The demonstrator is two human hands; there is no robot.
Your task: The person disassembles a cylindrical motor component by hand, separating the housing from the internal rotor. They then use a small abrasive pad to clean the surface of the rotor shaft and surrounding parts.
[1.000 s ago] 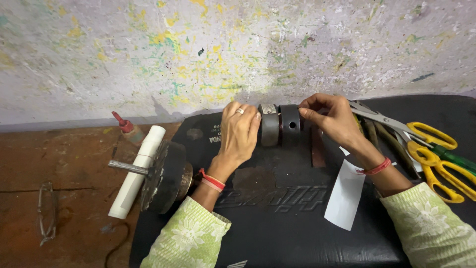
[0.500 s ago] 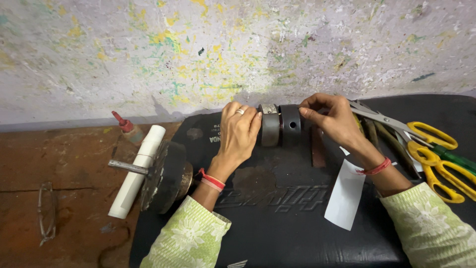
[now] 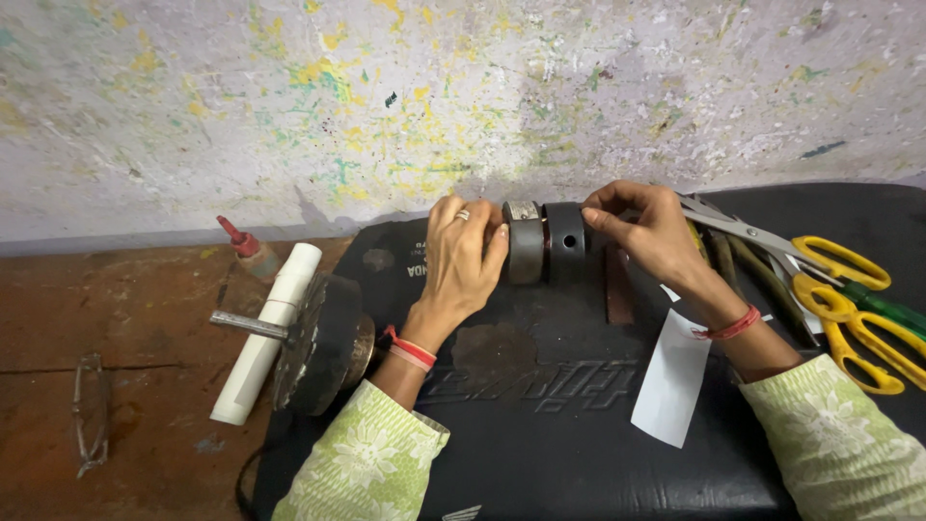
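A dark metal cylinder (image 3: 546,242), made of two ring-shaped sections side by side, lies on a black mat (image 3: 579,425) near the paint-spattered wall. My left hand (image 3: 461,265) presses flat against its left end, fingers curled over the top. My right hand (image 3: 644,232) pinches at the right section's upper edge with thumb and forefinger. Both wrists wear a red thread band.
A heavy dark disc on a steel shaft (image 3: 318,342) and a white tube (image 3: 268,328) lie at the left. A red-capped bottle (image 3: 246,249) stands behind them. Yellow-handled scissors (image 3: 830,289) sit at the right, a white paper strip (image 3: 672,376) lies under my right forearm. Eyeglasses (image 3: 92,415) rest on the brown floor.
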